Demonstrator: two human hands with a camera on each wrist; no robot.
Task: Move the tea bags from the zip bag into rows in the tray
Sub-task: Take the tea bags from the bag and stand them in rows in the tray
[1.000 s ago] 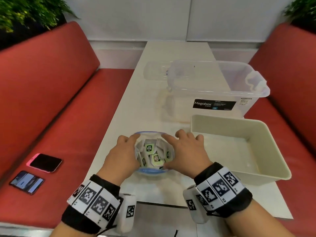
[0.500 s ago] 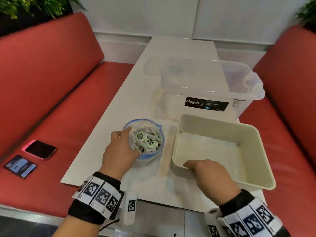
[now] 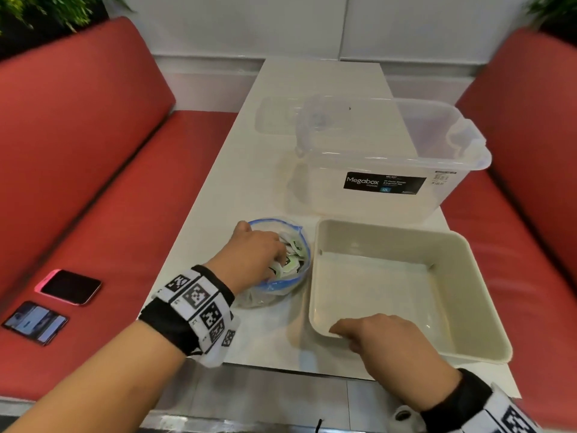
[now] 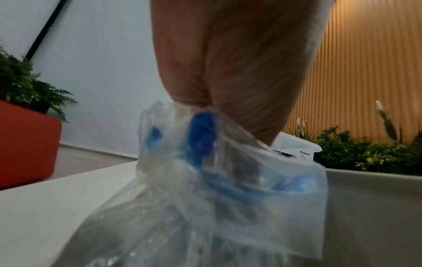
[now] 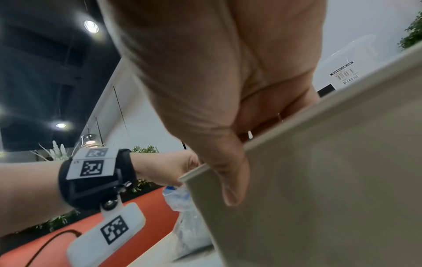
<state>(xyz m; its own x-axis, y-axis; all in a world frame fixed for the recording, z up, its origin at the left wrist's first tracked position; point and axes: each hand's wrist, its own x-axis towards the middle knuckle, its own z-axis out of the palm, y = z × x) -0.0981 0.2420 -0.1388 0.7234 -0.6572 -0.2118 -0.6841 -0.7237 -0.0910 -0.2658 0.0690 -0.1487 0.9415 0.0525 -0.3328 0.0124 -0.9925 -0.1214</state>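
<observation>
Head view: my two hands work low in the frame on a white table (image 3: 237, 170) between red benches.
Left hand: my left hand (image 3: 249, 257) is at lower centre, reaching down into the open mouth of the zip bag (image 3: 281, 285); my fingers are buried among the tea bags (image 3: 293, 260), and I cannot tell whether they have closed on one.
Left wrist view: my palm (image 4: 239, 63) fills the upper middle, and the bag's clear plastic (image 4: 228, 207) with its blue zip strip bunches up against it.
Right hand: my right hand (image 3: 384, 342) sits at lower right on the near left corner of the tray (image 3: 480, 354), fingers curled over its rim.
Right wrist view: my thumb (image 5: 228, 177) lies down the outer wall (image 5: 319, 180), the other fingers hooked over the edge inside, so I hold the rim.
Zip bag: standing open, just left of the tray.
Tea bags: all in the zip bag, white with green labels.
Storage box: a clear box (image 3: 390, 157) labelled Megabox, beyond the tray, upper right of centre.
Bench: two phones (image 3: 70, 285) at far left.
</observation>
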